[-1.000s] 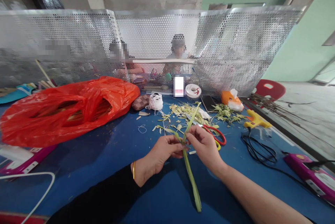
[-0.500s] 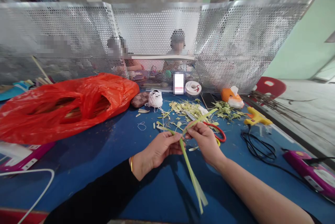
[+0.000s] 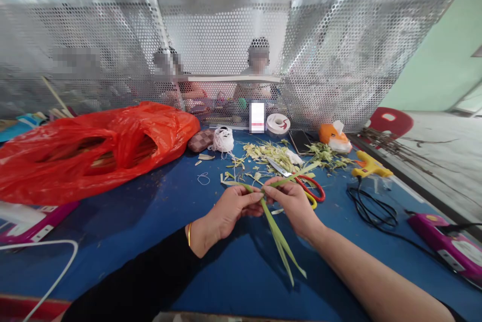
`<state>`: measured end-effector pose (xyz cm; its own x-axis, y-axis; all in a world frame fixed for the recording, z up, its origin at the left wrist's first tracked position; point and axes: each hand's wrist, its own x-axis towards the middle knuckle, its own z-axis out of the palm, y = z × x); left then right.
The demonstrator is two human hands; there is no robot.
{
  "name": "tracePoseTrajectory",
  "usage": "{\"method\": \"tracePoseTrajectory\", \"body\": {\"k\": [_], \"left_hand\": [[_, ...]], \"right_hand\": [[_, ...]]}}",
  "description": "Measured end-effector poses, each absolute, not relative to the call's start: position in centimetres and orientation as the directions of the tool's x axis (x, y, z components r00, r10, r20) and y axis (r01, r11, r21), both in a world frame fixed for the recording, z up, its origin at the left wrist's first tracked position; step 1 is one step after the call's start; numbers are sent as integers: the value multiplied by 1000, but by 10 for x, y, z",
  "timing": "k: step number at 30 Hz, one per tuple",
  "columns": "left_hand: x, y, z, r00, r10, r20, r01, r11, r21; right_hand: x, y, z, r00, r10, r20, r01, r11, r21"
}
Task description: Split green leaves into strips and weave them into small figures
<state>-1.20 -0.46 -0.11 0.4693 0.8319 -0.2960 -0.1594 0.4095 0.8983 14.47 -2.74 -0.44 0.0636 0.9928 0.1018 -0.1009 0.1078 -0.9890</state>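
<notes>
Long green leaf strips (image 3: 276, 229) cross between my two hands above the blue table. My left hand (image 3: 237, 205) is closed, thumb and fingers pinching the strips at the crossing. Close beside it, my right hand (image 3: 288, 200) pinches the same strips near the crossing, one strip end pointing up to the right. Two long ends hang down toward me, spread apart at their tips. Just beyond my right hand lie scissors (image 3: 311, 187) with red and yellow handles. Pale green leaf scraps (image 3: 273, 155) are heaped behind them.
A red plastic bag (image 3: 113, 148) fills the left side. White string (image 3: 223, 140), a ribbon spool (image 3: 277, 124), a phone (image 3: 299, 141) and a tissue pack (image 3: 335, 136) stand behind. To the right are a yellow glue gun (image 3: 371, 164) and a purple power strip (image 3: 448, 241). A perforated metal screen (image 3: 226, 35) crosses the back.
My right hand has closed in toward my left at the crossing. The hanging strip ends have swung slightly right and up, fanning apart. The view has shifted slightly.
</notes>
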Motion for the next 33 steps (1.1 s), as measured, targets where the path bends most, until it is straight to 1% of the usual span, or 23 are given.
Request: {"method": "tracePoseTrajectory", "body": {"k": [3, 5, 7, 10, 12, 14, 16, 17, 19, 23, 25, 26, 28, 30, 31, 33], "left_hand": [[-13, -5, 1, 501, 809, -307, -123, 418, 900], [-13, -5, 2, 501, 805, -318, -108, 422, 900], [-13, -4, 2, 456, 830, -321, -120, 415, 902], [-13, -1, 3, 335, 895, -295, -147, 359, 922], [-14, 1, 3, 270, 926, -263, -138, 308, 942], [-14, 2, 3, 245, 939, -243, -119, 277, 953], [-14, 2, 3, 233, 943, -237, -112, 268, 957], [-14, 2, 3, 224, 946, -236, -114, 266, 957], [-13, 1, 4, 206, 950, -233, -123, 262, 957], [-13, 1, 5, 230, 945, -232, -145, 269, 952], [-14, 2, 5, 259, 933, -251, -151, 296, 943], [-14, 2, 5, 271, 925, -265, -152, 313, 938], [-14, 3, 4, 282, 918, -278, -160, 331, 930], [-14, 4, 4, 280, 922, -267, -171, 321, 931], [-14, 4, 5, 279, 925, -259, -175, 314, 933], [-14, 4, 6, 284, 925, -254, -183, 312, 932]], "right_hand": [[144, -26, -7, 68, 993, 96, -90, 102, -991], [143, -26, -9, 59, 996, 61, -86, 66, -994], [144, -26, -9, 32, 999, -17, -88, -14, -996], [145, -29, -6, -80, 989, -120, -54, -125, -991], [145, -32, -4, -133, 986, -98, 32, -95, -995], [144, -34, -4, -119, 993, -21, 147, -3, -989], [143, -36, -5, -89, 995, 37, 215, 55, -975], [142, -36, -6, -88, 995, 40, 217, 58, -974], [142, -36, -6, -107, 994, -1, 166, 17, -986], [142, -36, 0, -155, 974, -163, 24, -161, -987], [142, -36, 2, -176, 962, -209, -9, -214, -977], [143, -36, 3, -185, 962, -202, -2, -206, -979], [144, -37, 1, -179, 976, -124, 71, -113, -991], [146, -37, 0, -137, 990, 22, 255, 57, -965], [148, -38, -1, -110, 987, 116, 375, 149, -915], [152, -38, -1, -73, 954, 292, 595, 277, -755]]}}
